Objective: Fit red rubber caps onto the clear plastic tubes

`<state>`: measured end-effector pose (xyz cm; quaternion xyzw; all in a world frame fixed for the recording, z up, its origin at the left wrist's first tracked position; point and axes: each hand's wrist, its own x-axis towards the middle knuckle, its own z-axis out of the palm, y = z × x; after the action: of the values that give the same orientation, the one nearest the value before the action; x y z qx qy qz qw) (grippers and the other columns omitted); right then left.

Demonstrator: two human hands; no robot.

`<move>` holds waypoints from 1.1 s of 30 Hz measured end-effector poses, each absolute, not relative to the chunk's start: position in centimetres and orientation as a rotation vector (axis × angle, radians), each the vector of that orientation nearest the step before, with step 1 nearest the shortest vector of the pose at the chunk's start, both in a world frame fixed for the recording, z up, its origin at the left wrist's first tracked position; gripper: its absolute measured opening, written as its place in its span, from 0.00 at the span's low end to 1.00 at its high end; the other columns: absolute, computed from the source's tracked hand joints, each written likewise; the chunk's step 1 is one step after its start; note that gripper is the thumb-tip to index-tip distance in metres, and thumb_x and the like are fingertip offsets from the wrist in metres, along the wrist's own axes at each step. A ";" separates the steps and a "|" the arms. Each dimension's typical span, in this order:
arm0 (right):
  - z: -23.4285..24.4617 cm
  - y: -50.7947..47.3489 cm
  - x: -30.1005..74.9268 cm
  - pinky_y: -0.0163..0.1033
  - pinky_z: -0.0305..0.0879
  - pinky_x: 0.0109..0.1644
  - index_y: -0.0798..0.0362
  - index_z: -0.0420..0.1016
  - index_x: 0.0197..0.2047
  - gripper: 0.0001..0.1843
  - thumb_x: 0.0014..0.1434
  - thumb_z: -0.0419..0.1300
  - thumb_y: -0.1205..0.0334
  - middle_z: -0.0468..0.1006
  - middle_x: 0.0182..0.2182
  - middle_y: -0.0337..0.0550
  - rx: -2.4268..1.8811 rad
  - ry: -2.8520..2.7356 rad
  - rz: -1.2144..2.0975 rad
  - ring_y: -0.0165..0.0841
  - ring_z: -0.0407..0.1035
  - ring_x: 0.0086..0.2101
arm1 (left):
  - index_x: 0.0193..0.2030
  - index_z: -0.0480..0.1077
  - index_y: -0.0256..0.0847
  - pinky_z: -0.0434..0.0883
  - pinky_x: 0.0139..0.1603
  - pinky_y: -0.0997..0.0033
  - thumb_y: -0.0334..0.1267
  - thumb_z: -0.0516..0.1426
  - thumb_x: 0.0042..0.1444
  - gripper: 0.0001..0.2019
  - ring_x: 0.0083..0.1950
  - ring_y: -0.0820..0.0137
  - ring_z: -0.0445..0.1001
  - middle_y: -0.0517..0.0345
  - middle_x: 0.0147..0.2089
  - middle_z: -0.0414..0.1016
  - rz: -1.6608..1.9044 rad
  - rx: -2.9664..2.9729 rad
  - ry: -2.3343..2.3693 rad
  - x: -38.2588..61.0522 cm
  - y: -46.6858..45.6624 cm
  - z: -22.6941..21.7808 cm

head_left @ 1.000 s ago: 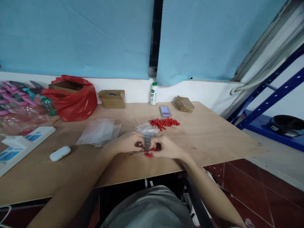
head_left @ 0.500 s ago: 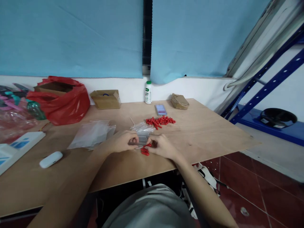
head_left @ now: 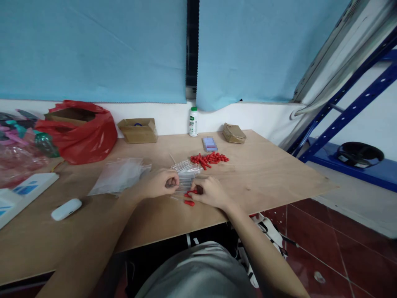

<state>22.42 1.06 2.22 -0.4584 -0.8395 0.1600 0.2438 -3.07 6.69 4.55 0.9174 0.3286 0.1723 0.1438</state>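
My left hand (head_left: 159,183) and my right hand (head_left: 208,193) are close together near the front of the wooden table (head_left: 273,174), both with fingers curled. The left pinches a thin clear tube; the right pinches a small red cap (head_left: 192,192). Another red cap (head_left: 189,203) lies on the table just below them. A heap of clear tubes (head_left: 186,171) sits right behind the hands, and a pile of red caps (head_left: 209,158) lies farther back.
Clear plastic bags (head_left: 119,174) lie left of the hands. A white case (head_left: 66,209), a power strip (head_left: 21,192), a red bag with a box (head_left: 79,128), cardboard boxes (head_left: 138,129), a white bottle (head_left: 193,121) and blue shelving (head_left: 344,116) surround the spot.
The view shifted left over the last second. My hands stayed together at the tubes, working a tube and red cap; a loose red cap lies below them.
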 end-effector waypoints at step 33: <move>3.7 1.8 19.2 0.43 0.67 0.48 0.55 0.79 0.45 0.10 0.68 0.58 0.62 0.80 0.43 0.54 -1.117 -2.783 -0.281 0.45 0.70 0.48 | 0.42 0.70 0.44 0.65 0.34 0.71 0.41 0.56 0.63 0.05 0.31 0.71 0.73 0.63 0.32 0.76 1.027 2.373 1.430 -1.7 8.0 1.6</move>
<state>19.24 1.83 3.71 -0.3703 -0.9220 -0.0932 0.0649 -1.72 7.97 1.60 0.7996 0.4818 0.3461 0.0934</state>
